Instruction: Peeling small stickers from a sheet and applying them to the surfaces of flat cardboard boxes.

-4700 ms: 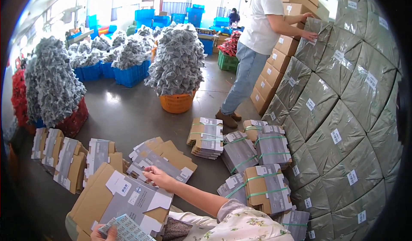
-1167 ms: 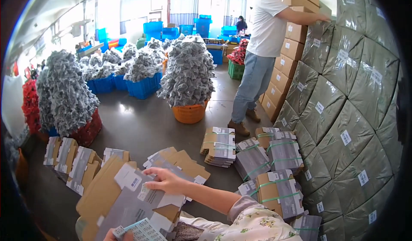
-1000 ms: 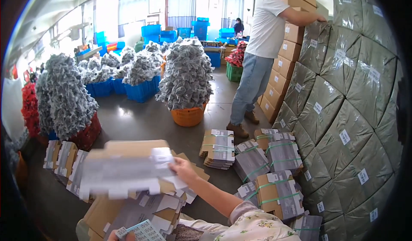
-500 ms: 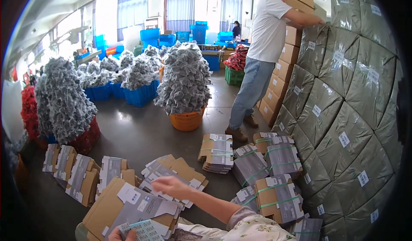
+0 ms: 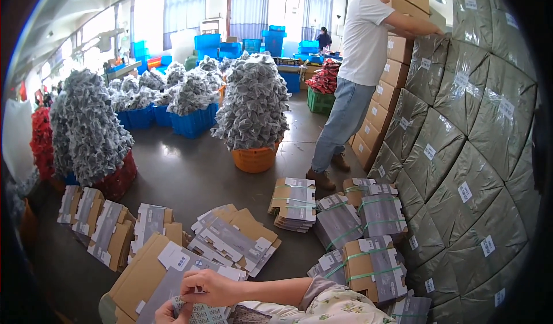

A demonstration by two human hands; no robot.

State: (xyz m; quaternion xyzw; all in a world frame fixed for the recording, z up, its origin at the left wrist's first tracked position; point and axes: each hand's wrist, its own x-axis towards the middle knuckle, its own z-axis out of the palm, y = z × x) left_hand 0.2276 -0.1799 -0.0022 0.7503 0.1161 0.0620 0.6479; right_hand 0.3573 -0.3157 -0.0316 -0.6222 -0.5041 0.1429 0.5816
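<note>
Fingers of right hand (image 5: 214,287) and left hand (image 5: 167,312) pinching printed paper sheet (image 5: 199,313), over flat cardboard box blanks (image 5: 151,272).

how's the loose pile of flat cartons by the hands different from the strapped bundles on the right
The loose flat cartons lie fanned out and unbound on the floor; the strapped bundles are squared stacks tied with green bands. The loose ones sit just beyond the right hand, while the bundles cluster against the wrapped green bales. Both are grey-printed brown cardboard with white labels.
</note>
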